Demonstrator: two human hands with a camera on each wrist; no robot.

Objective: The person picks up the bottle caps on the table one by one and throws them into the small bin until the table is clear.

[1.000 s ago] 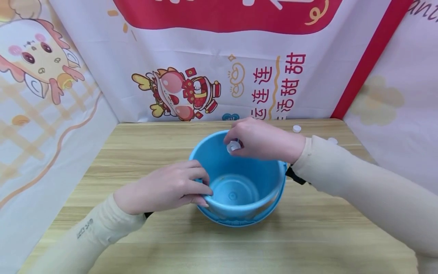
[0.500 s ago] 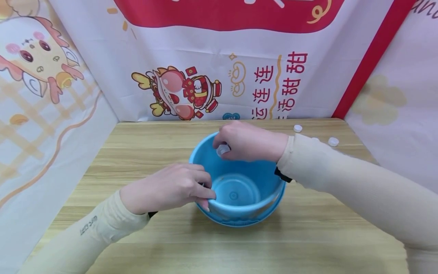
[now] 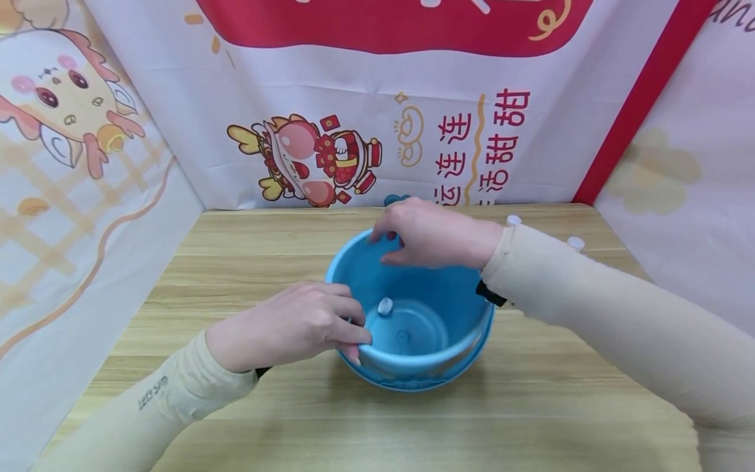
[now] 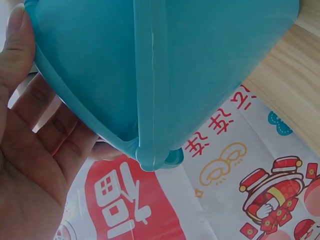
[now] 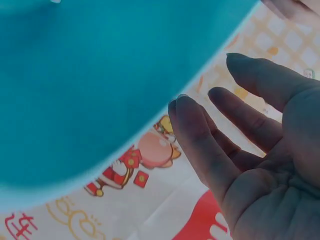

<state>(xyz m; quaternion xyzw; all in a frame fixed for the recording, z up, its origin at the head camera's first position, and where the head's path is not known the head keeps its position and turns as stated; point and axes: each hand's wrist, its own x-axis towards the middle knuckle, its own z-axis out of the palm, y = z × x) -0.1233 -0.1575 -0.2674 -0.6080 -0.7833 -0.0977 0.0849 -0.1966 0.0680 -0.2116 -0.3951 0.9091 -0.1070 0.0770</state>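
We grip the bucket (image 3: 413, 359) with our left hand (image 3: 301, 324), right hand (image 3: 433, 233) loose and empty; one cap (image 3: 385, 306) inside it, two caps (image 3: 575, 244) still outside.

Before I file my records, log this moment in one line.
left hand grips blue bucket | right hand holds nothing, near bucket | white cap inside bucket

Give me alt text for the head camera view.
A left hand grips a blue bucket by the rim; an open right hand hovers over it. One small white cap is inside; two more lie far right on the table.
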